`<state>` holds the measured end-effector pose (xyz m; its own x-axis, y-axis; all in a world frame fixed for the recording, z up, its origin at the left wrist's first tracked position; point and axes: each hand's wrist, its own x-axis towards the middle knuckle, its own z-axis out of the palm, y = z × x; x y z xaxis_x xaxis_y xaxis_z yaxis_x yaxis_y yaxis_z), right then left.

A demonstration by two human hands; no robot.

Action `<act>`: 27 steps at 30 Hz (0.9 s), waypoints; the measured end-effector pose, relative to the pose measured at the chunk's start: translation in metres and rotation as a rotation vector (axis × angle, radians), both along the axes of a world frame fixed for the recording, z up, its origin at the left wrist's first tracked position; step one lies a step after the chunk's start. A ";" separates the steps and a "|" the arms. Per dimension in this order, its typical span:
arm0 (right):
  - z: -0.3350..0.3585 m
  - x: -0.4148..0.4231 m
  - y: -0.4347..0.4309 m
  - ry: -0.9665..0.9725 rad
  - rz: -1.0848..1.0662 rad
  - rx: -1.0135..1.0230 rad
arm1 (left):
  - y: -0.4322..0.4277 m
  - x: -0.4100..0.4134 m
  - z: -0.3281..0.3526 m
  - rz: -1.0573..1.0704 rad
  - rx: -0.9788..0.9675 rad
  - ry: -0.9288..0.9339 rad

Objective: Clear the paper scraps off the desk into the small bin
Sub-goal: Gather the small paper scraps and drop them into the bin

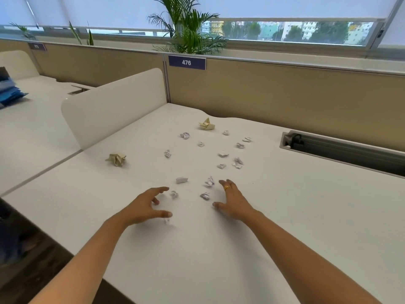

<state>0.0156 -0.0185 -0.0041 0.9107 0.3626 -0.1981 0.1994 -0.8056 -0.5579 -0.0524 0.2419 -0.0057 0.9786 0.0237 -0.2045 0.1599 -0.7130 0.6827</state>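
Note:
Several small crumpled white paper scraps (222, 154) lie scattered over the white desk (285, 216). Two bigger beige crumpled pieces lie there too, one at the left (116, 159) and one near the back (206, 125). My left hand (144, 207) hovers low over the desk with spread fingers; a tiny scrap (167, 220) lies under its thumb and another (174, 194) just past its fingers. My right hand (232, 200), with a gold ring, is spread beside a scrap (205, 195). Neither hand holds anything. No bin is in view.
A white rounded divider (114, 106) stands at the desk's left side, a beige partition (285, 95) with the sign 476 along the back. An open cable tray (341, 150) is sunk into the desk at the right. The desk's front edge drops to dark floor at the left.

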 end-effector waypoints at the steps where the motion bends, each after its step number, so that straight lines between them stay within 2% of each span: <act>1: 0.002 0.003 0.006 0.009 0.014 -0.006 | 0.002 0.003 0.003 -0.082 0.046 0.049; 5: 0.006 0.014 0.025 0.019 0.071 -0.027 | 0.003 0.013 0.006 -0.290 0.169 0.096; 11: 0.002 0.024 0.048 0.005 0.119 -0.111 | 0.001 0.022 0.003 -0.363 0.236 0.050; 19: -0.010 0.021 0.048 -0.205 0.196 -0.272 | 0.000 0.023 -0.003 -0.286 0.185 -0.024; 27: -0.013 0.008 0.050 -0.336 0.186 -0.269 | -0.010 0.020 -0.008 -0.165 0.131 -0.139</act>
<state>0.0239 0.0311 -0.0175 0.8648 0.5019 -0.0129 0.4879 -0.8462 -0.2142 -0.0322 0.2315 -0.0141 0.9900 -0.1209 -0.0729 -0.0549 -0.8055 0.5901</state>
